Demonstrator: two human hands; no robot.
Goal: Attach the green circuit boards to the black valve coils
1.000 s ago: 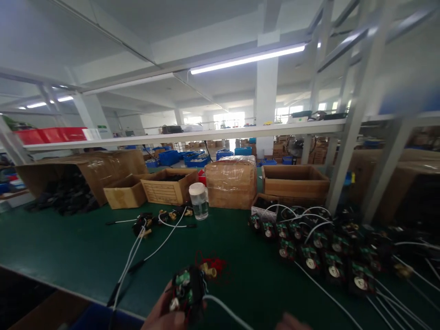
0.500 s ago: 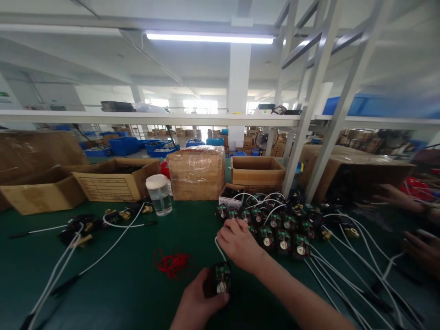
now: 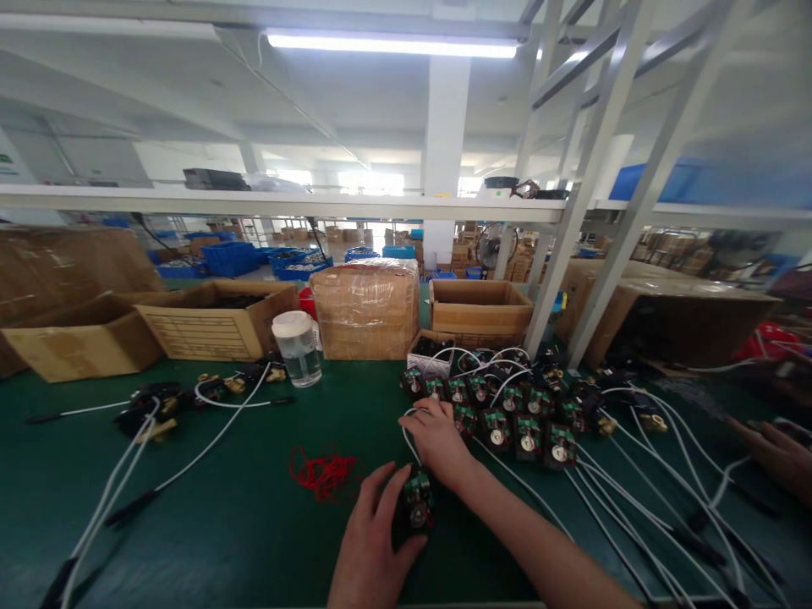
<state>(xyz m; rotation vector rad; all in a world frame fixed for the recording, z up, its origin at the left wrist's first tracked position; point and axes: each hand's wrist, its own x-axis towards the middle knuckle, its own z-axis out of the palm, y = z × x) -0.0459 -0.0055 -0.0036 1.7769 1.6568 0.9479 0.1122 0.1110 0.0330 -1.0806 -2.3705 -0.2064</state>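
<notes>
My left hand (image 3: 381,520) curls its thumb and fingers around a small black unit (image 3: 419,499) with an exposed green circuit board and a round part on its face. From that unit a white cable (image 3: 408,440) bends upward to the fingertips of my right hand (image 3: 441,436). Those right fingers are bent together over the cable, and part of their grip is hidden. Just beyond my right hand stand several similar units (image 3: 526,436) in rows, boards facing me. A tangle of red wire (image 3: 325,474) lies left of my left hand.
Brass-fitted assemblies with cables (image 3: 152,414) lie at left. A clear jug (image 3: 298,348) stands before a taped carton (image 3: 366,313). Open cartons (image 3: 480,319) line the back beneath a shelf (image 3: 381,206). White cables (image 3: 625,524) spread rightward, near another person's hand (image 3: 770,448).
My left fingers have shifted on the unit, the index finger now lifted along its upper side. My right hand has moved slightly nearer. At right, one of the other person's hands has left view.
</notes>
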